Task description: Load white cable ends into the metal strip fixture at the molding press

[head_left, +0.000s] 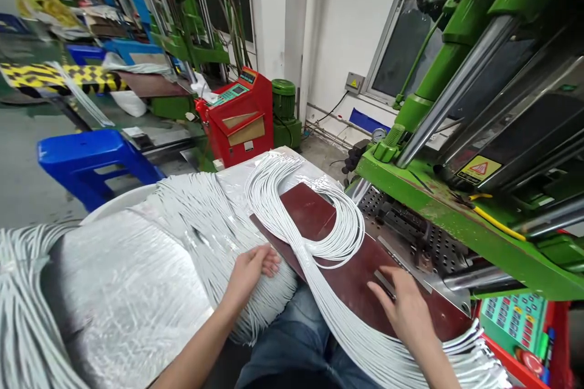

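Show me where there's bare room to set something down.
Free: the brown board between the white cable run and the right hand, and the silvery sheet between the far-left cable bundle and the cable pile. Crowded: around the left hand, by that pile, and the board's near edge, covered by that run.

Red ctrl cabinet (258,103) stood in bkgd w/ small screen (238,90) on top. Blue stool (79,149) was L of cabinet; green motor (283,102) just R of it. White pipe (311,36) ran vert. R of cabinet, grey box (354,82) farther R. Yellow/blk striped bar (97,80) was well L of cabinet.
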Demonstrator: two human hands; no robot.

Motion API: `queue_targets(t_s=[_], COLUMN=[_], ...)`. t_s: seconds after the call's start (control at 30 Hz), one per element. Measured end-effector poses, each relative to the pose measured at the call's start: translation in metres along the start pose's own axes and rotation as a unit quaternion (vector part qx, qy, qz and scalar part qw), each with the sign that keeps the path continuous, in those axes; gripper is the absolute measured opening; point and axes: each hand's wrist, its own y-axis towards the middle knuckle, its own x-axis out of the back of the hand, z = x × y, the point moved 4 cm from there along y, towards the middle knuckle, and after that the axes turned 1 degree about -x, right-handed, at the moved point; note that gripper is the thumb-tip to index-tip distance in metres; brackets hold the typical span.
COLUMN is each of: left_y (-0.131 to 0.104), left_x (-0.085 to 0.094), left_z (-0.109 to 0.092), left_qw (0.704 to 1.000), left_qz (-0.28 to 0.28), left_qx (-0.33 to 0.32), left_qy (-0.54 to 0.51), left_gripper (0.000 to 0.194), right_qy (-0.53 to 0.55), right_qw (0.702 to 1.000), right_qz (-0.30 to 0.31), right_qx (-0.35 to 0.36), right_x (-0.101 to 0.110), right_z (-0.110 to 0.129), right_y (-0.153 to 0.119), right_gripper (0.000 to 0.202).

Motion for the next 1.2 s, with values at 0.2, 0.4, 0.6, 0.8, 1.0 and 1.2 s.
queue_targets(t_s=[0.2,0.4,0.6,0.8,1.0,1.2], left_y=[-0.009,-0.007,-0.004,0.030,0.063,-0.002], left_x=[-0.040,-0.030,-0.033,-0.016,0.104,0.184], left_z=[0.011,0.003,-0.034,-0.073,-0.210,-0.390], left_qw=[0.988,0.992,0.844,0.698,0.693,0.559], left_qz=[0.127,0.100,0.129,0.182,-0.019,-0.338], left_qx=[0.053,-0.073,-0.389,-0.396,-0.356,-0.486], left_qy=[-0.063,0.001,0.346,0.569,0.626,0.580], left_gripper=[0.032,0.026,0.049,0.023,0.011,0.086], right_qy=[0.016,-0.025,0.128,0.149,0.195,0.207], right_qw=[0.991,0.989,0.987,0.989,0.980,0.977], right_qz=[0.090,0.127,0.087,0.007,-0.029,-0.046], right_qx=[0.100,0.076,0.032,-0.002,-0.013,-0.032], right_x=[-0.047,-0.089,-0.055,-0.023,-0.015,-0.029], right_z=[0.126,0.147,0.139,0.123,0.111,0.099], right_y=[0.056,0.066,0.083,0.101,0.108,0.108], right_gripper=[0.067,0.064,0.071,0.068,0.071,0.073])
